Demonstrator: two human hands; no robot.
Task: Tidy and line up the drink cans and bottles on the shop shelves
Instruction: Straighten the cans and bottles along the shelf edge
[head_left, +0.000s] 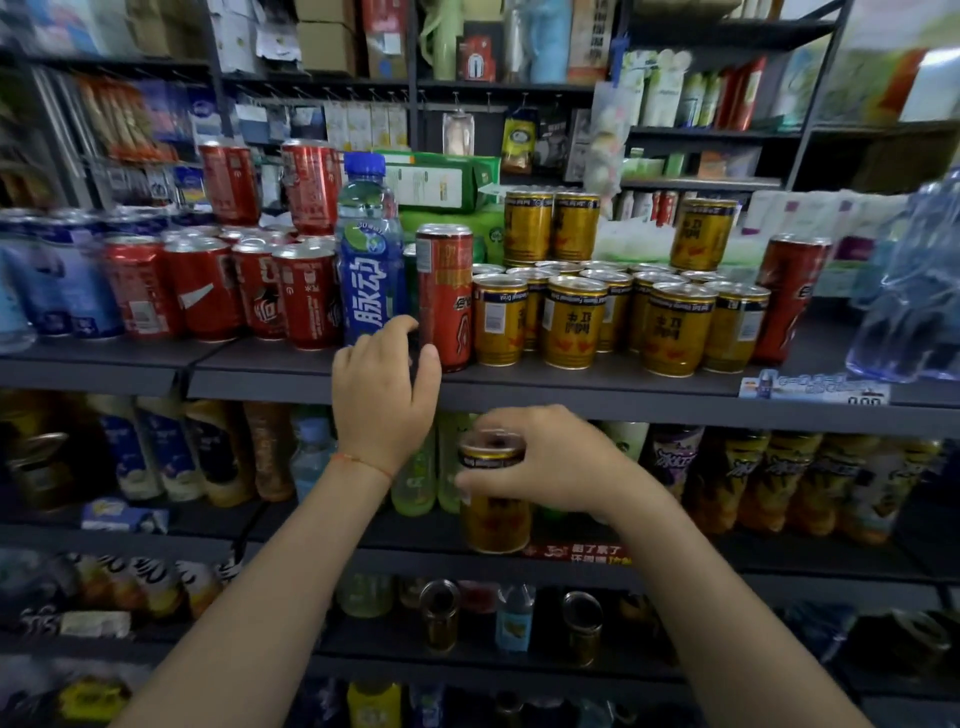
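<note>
My right hand (540, 460) grips a gold can (493, 512) by its top, in front of the second shelf, below the upper shelf's edge. My left hand (384, 395) is raised at the upper shelf (571, 387), fingers apart, between the blue bottle (370, 249) and a tall red can (444, 296); thumb and fingertips are close to the red can's base, holding nothing. To the right of that can stands a group of gold cans (576, 327), some stacked two high. Red cola cans (249, 291) stand left of the bottle.
Another tall red can (789, 296) stands right of the gold group, then large clear water bottles (914, 280). Blue-and-white cans (57, 275) fill the far left. The second shelf holds bottled drinks (779, 478); lower shelves hold more cans and bottles. Green packets (441, 179) sit behind.
</note>
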